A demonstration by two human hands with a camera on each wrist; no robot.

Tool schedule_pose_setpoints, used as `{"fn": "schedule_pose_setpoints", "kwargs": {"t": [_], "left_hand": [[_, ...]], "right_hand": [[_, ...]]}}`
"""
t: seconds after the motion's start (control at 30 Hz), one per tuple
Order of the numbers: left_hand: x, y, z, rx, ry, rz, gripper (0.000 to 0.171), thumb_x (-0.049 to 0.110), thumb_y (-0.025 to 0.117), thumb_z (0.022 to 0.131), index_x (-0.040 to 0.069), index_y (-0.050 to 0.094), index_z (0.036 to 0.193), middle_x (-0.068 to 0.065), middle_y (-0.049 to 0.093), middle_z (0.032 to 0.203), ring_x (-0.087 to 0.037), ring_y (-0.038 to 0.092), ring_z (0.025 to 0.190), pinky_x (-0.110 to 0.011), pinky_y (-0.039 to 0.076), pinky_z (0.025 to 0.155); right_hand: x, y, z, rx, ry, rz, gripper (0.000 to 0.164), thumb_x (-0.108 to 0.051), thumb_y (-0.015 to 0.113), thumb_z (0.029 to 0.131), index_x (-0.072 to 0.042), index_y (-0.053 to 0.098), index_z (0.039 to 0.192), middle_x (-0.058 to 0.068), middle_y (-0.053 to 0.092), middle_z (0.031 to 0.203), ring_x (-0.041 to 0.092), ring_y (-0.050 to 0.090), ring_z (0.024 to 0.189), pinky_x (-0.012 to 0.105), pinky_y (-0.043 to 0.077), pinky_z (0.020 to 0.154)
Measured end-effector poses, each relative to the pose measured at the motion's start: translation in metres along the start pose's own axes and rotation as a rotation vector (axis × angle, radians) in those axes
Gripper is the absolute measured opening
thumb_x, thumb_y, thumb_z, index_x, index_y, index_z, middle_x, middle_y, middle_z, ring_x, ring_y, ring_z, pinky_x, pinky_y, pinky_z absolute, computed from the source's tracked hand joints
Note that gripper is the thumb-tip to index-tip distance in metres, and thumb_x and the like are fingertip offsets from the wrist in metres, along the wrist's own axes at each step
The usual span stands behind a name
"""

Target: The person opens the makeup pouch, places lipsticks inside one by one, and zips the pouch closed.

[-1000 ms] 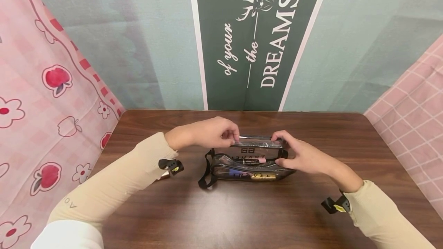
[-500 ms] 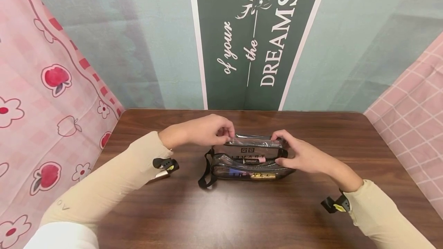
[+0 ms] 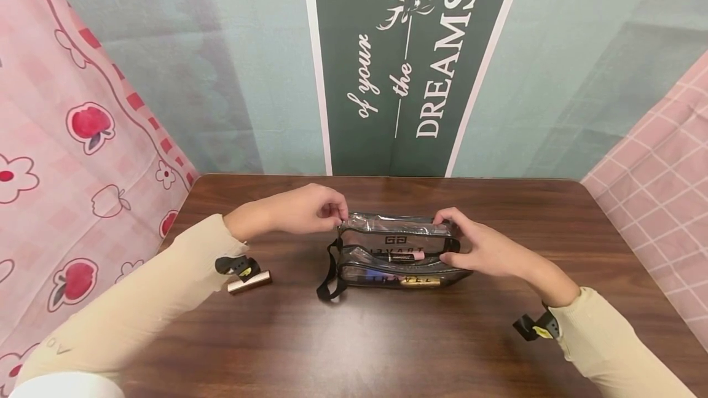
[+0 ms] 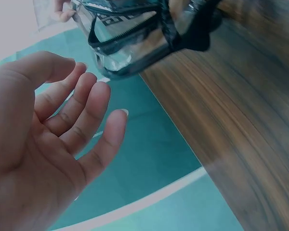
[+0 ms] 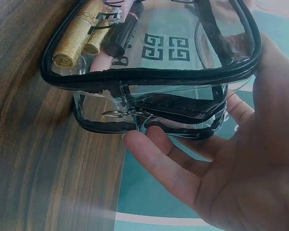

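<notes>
A clear toiletry bag (image 3: 406, 269) with black piping stands on the table, its front section gaping. Inside lie a black-and-pink tube (image 3: 406, 257) and gold tubes (image 5: 72, 41). At the bag's right end my right hand (image 3: 481, 249) grips it, thumb at the front and fingers behind; the right wrist view shows those fingertips on its end panel. My left hand (image 3: 310, 209) is at the back left corner, thumb and index finger pinched together at the zipper edge. The zipper pull there is too small to see. In the left wrist view the other fingers (image 4: 100, 103) curve loosely.
A shiny gold-and-brown tube (image 3: 250, 282) lies on the wooden table (image 3: 354, 343) beside my left forearm. A black strap (image 3: 330, 275) hangs from the bag's left end. Behind the table's far edge hangs a green printed cloth (image 3: 387, 109), with pink cloths on both sides.
My left hand has slid leftward along the bag's back top edge to its left corner. The gold-and-brown tube has come out from behind my forearm. My right hand has stayed put.
</notes>
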State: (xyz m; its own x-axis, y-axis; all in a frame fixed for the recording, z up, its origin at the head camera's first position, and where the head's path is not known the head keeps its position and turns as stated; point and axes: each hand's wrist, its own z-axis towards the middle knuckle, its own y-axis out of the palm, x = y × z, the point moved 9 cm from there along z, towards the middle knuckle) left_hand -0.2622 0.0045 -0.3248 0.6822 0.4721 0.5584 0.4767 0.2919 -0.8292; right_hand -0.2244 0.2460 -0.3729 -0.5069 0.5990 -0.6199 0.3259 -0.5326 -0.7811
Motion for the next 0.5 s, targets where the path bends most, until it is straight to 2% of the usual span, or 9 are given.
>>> {"fn": "schedule_pose_setpoints", "kwargs": {"t": [0.23, 0.5], "left_hand": [[-0.018, 0.001, -0.02, -0.008, -0.04, 0.0, 0.007, 0.004, 0.064, 0.093, 0.004, 0.068, 0.099, 0.003, 0.063, 0.084, -0.009, 0.057, 0.079, -0.031, 0.053, 0.077], [-0.042, 0.013, -0.046, -0.1, -0.131, 0.01, 0.011, 0.009, 0.07, 0.091, 0.005, 0.065, 0.1, 0.0, 0.064, 0.088, -0.011, 0.06, 0.082, -0.032, 0.053, 0.079]], "right_hand": [[-0.001, 0.0, 0.0, 0.001, -0.003, 0.005, 0.055, -0.015, 0.078, 0.087, -0.022, 0.042, 0.129, 0.006, 0.065, 0.1, 0.02, 0.062, 0.088, 0.031, 0.048, 0.07], [0.0, 0.0, 0.0, -0.004, -0.002, 0.012, 0.055, -0.015, 0.078, 0.088, -0.022, 0.042, 0.129, 0.006, 0.065, 0.1, 0.02, 0.062, 0.088, 0.031, 0.048, 0.069]]}}
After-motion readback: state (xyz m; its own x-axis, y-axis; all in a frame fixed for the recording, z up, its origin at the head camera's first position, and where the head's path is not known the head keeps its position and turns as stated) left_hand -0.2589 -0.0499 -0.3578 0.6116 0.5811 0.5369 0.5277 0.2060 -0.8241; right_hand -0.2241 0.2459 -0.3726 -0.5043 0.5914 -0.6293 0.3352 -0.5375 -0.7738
